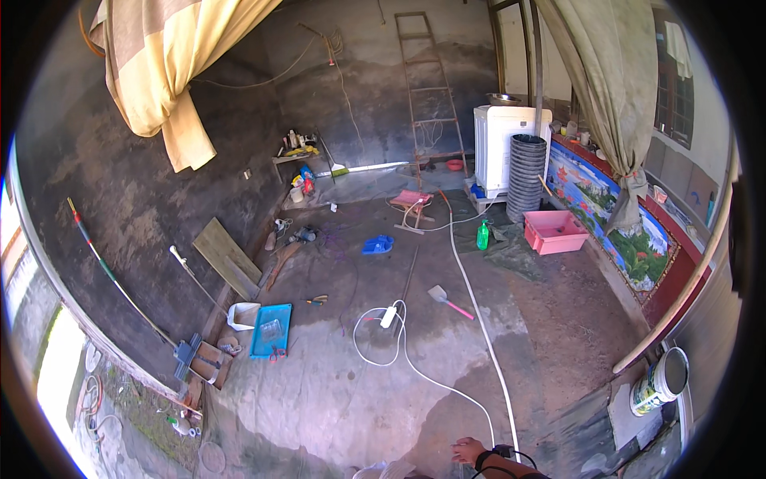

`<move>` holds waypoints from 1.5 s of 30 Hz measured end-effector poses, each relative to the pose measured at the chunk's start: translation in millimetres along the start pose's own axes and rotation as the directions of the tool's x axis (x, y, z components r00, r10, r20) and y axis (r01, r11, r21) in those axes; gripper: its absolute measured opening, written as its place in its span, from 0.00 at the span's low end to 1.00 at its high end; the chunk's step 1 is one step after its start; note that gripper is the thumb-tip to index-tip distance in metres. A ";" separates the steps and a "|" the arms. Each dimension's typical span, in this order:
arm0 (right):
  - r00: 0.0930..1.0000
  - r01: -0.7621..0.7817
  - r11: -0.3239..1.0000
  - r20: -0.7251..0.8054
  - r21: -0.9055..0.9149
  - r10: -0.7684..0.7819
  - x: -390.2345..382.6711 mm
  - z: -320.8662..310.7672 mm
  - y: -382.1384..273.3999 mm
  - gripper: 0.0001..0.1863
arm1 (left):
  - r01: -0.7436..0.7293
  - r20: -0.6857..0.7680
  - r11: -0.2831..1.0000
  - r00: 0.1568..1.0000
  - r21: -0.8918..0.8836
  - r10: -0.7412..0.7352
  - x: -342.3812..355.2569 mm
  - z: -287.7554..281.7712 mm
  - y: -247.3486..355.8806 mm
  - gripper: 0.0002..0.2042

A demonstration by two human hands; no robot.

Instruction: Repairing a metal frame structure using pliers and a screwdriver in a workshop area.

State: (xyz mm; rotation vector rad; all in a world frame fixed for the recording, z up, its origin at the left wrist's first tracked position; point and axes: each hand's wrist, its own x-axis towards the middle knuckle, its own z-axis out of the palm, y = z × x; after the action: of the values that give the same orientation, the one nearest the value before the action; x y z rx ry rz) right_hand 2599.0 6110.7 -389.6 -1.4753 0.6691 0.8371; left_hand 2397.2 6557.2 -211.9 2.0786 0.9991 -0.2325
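Observation:
At the bottom edge, right of centre, my right hand (pixel 467 449) reaches into view with a dark band at the wrist. Its fingers are loosely bent and slightly apart, and I see nothing held in them. Close by, a white cord (pixel 452 389) and a long white hose (pixel 487 350) run along the floor. The cord loops round a white power strip (pixel 389 317). A pink-handled scoop (pixel 454 303) lies farther forward. My left hand is out of view.
A blue tray (pixel 262 343), boards (pixel 223 255) and tools lie along the left. Blue slippers (pixel 377 244), a green spray bottle (pixel 483 235) and a red folding stool (pixel 413 203) sit ahead. At right are a pink tub (pixel 556 231), white washing machine (pixel 495 144) and bucket (pixel 654 383). A ladder (pixel 415 64) leans behind.

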 end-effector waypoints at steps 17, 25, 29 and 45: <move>1.000 0.029 0.984 0.004 -0.177 -0.029 4.7 79.7 -10.9 0.24 | -0.085 -0.027 0.993 0.996 -0.077 0.084 21.1 -23.1 -131.1 0.11; 0.989 0.122 0.909 0.125 -0.399 -0.078 -11.9 225.9 -60.6 0.23 | 0.216 -0.122 0.696 0.907 -0.685 -0.402 21.7 -42.1 -237.4 0.11; 0.969 0.158 0.841 0.244 -0.517 -0.032 -32.2 307.0 -87.3 0.24 | 0.212 -0.184 0.652 0.856 -0.728 -0.484 3.7 -90.3 -239.2 0.13; 0.895 0.300 0.449 0.411 -0.842 0.172 -9.3 702.3 -88.6 0.22 | 0.224 -0.038 0.202 0.576 -0.953 -0.816 13.6 -162.7 -378.9 0.18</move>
State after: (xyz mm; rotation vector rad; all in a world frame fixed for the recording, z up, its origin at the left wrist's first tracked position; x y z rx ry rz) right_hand 2589.3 6815.4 -321.8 -2.1135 -0.3132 1.5537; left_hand 2105.6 6823.1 -332.2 0.6309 1.7458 0.5370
